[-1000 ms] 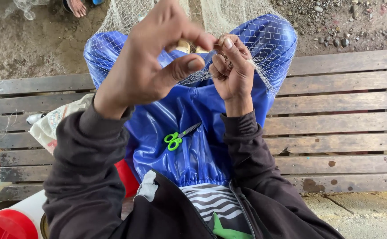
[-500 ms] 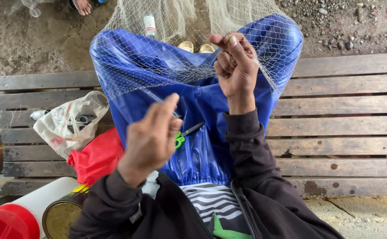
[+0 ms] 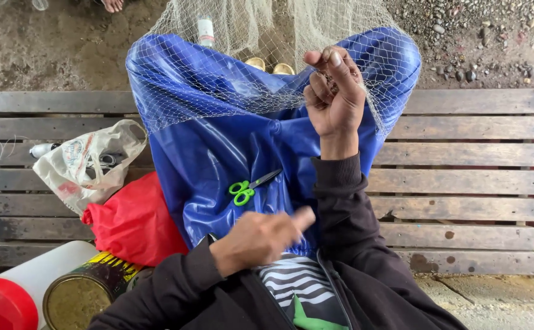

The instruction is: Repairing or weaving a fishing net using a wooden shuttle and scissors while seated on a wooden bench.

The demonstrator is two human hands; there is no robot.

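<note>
A pale fishing net (image 3: 242,73) drapes over a shiny blue sheet (image 3: 218,146) covering my lap and knees. My right hand (image 3: 334,91) is raised at the net's edge, fingers pinched shut on a bit of the netting. My left hand (image 3: 261,235) hovers low above the blue sheet near my waist, blurred, fingers loosely apart, holding nothing. Green-handled scissors (image 3: 245,188) lie on the blue sheet just above my left hand.
I sit on a slatted wooden bench (image 3: 475,183). To my left lie a red bag (image 3: 135,223), a crumpled white plastic bag (image 3: 87,162), a tin can (image 3: 84,293) and a white tube with a red cap (image 3: 16,293). A small bottle (image 3: 204,29) stands on the dirt beyond.
My left hand dropped from up by the net, next to my right hand, down to my lap near the scissors. My right hand stayed up, holding the net.
</note>
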